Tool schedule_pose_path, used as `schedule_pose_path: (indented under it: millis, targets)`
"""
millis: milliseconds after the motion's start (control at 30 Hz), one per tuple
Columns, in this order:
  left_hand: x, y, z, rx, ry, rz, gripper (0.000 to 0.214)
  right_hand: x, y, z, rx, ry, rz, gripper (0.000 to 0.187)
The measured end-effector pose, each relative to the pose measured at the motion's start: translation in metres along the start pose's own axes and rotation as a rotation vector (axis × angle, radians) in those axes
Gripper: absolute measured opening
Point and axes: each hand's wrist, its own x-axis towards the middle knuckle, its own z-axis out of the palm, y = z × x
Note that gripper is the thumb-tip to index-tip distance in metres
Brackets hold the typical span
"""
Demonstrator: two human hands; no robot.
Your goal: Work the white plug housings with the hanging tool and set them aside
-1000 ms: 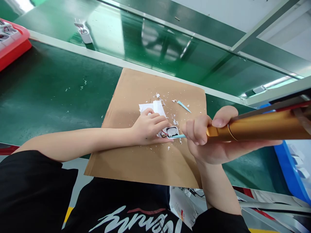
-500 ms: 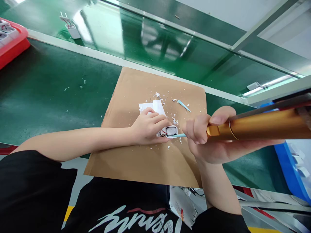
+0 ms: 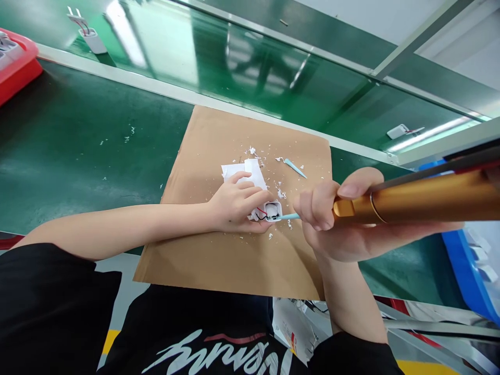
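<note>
My left hand (image 3: 242, 204) is closed round a small white charger housing (image 3: 273, 211), its open end facing right. Red and black wires come out of the housing beside my fingers. My right hand (image 3: 332, 219) grips the front of a gold-coloured caulking gun (image 3: 422, 200), which stretches off the right edge. Its light-blue tapered nozzle (image 3: 289, 216) reaches the open end of the housing. Folded white paper (image 3: 255, 169) lies under and behind my left hand. A loose blue nozzle tip (image 3: 295, 168) rests among white shavings (image 3: 280, 192).
A brown cardboard sheet (image 3: 234, 265) covers part of the green bench (image 3: 89, 135). At the far left is a red bin (image 3: 23, 67); a blue bin (image 3: 464, 276) stands right. Behind the white rail are a white plug housing with wires (image 3: 92, 40) and another white piece (image 3: 397, 131).
The housing has tilted and shifted slightly left in my left hand, with the blue nozzle still at its opening. The view has moved a little.
</note>
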Motion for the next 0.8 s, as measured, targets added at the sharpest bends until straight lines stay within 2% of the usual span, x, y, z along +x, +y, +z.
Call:
schedule_pose_path:
  millis: [100, 300, 500, 667, 800]
  targets:
    - [0.0005, -0.0001, 0.0, 0.007, 0.02, 0.011, 0.027, 0.0007, 0.0016, -0.002, -0.017, -0.016, -0.009, 0.048]
    - [-0.0002, 0.0002, 0.0004, 0.015, 0.043, 0.022, 0.028, 0.0012, 0.0024, -0.0094, -0.026, -0.127, -0.042, 0.044]
    - [-0.0007, -0.0001, 0.0003, 0.016, 0.037, 0.015, 0.028, -0.0003, 0.0022, -0.0038, -0.016, -0.021, -0.029, 0.046]
    - [-0.0013, -0.0008, 0.0005, 0.019, 0.03, 0.009, 0.027, -0.0015, -0.0029, -0.0005, -0.031, 0.021, 0.053, 0.048]
    - [-0.002, -0.0013, 0.0007, 0.02, 0.028, 0.019, 0.029, -0.0021, -0.0028, -0.0014, -0.009, 0.036, 0.041, 0.045]
